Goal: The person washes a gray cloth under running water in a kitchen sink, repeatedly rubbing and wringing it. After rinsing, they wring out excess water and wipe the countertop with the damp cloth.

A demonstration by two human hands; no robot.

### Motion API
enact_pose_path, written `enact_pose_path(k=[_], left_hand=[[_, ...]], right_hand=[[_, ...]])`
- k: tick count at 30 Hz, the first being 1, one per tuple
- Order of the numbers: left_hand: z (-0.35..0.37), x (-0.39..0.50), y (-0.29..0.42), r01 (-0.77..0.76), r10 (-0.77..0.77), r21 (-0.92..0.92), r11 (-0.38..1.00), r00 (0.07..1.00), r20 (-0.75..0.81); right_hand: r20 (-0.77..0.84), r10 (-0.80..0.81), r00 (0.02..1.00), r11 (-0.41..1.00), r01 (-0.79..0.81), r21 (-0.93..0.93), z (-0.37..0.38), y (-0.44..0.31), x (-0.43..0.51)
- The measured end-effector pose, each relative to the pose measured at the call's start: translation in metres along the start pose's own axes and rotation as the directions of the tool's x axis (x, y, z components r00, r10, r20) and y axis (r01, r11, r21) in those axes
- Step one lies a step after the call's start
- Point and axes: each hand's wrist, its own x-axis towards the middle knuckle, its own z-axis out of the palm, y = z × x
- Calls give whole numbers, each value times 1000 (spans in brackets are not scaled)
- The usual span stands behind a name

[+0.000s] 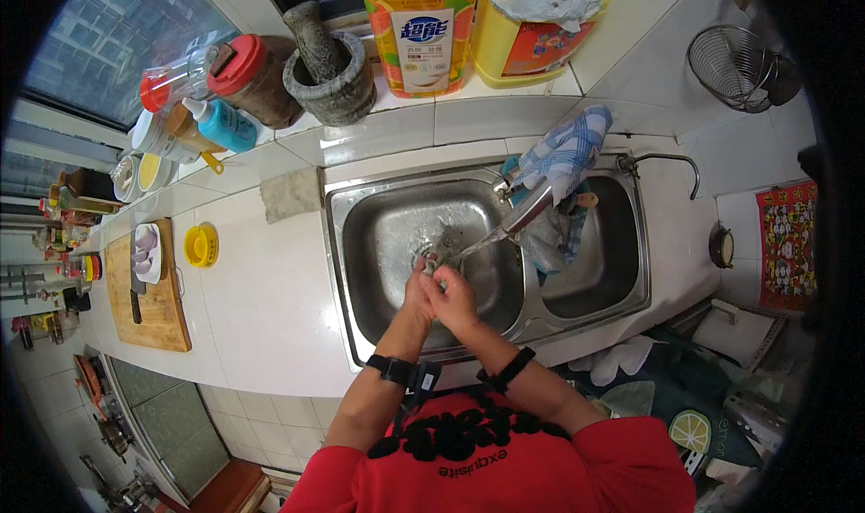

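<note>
My left hand (419, 295) and my right hand (452, 298) are together over the left basin of a stainless steel double sink (365, 270). Between their fingers is a small pale item (430, 267), mostly covered, so I cannot tell its kind. Water runs from the metal faucet (530, 210) in a stream (481, 242) that falls just beyond my fingers. Splashing water covers the basin floor around the drain. A blue and white checked cloth (571, 145) is draped over the faucet's upper part.
Left on the counter, a wooden cutting board (165, 317) carries a cleaver (137, 303) and a white dish (150, 270) with purple onion pieces. Nearby are a yellow round container (201, 245) and a grey cloth (292, 195). A stone mortar (331, 91) and detergent bottle (422, 47) stand on the ledge.
</note>
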Motion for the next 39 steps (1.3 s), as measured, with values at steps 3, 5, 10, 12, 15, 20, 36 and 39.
enact_pose_path(k=[3,5,10,12,15,20,36,39], left_hand=[[-2,-5,-18,32,-31,19,999,998,-58],[0,-9,-29,-109,114,57,992,989,-93],[-4,-6,-15,33,-30,55,998,998,-50],[-5,-2,-9,-39,44,60,997,995,-88],[-3,-4,-12,25,-24,4,1000,984,-179],[11,-19,-21,14,19,167,986,981,-191],[11,-14,-7,34,-36,62,997,999,29],[3,-8,9,72,-75,-21,997,985,-155]], right_hand=[[-41,93,995,988,-97,-118,0,15,29],[-127,208,970,933,-236,-272,-2,24,48],[-85,-45,995,996,38,-79,1,15,15],[46,-3,999,999,5,-45,3,8,-1],[53,36,998,996,-32,-81,1,10,14],[-119,194,974,916,-224,-334,-3,28,68],[-26,-9,1000,959,2,-285,-6,14,31],[25,-134,991,991,133,31,4,10,-9]])
